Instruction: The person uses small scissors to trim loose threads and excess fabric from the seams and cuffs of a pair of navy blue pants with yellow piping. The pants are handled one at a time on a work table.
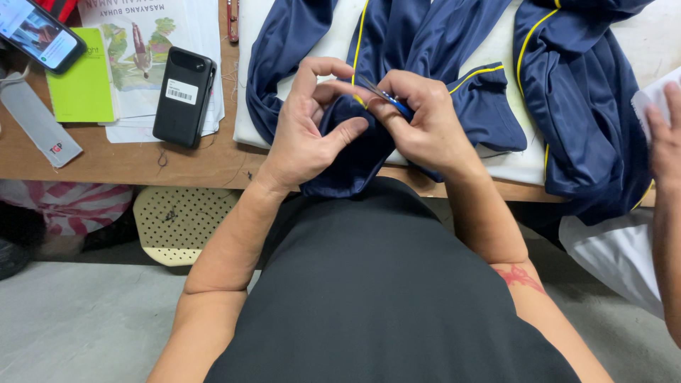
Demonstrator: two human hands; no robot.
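A navy blue garment with thin yellow piping lies spread over a white padded surface on the wooden table. My left hand pinches a fold of this fabric near the table's front edge. My right hand holds a small blue-handled thread snipper, its metal tip pointing at the yellow seam between my two hands. Both hands are pressed close together over the bunched cloth.
A black phone-sized device, a green booklet, papers and a lit phone lie at the left. Another person's hand is at the right edge. A cream perforated stool seat stands below the table.
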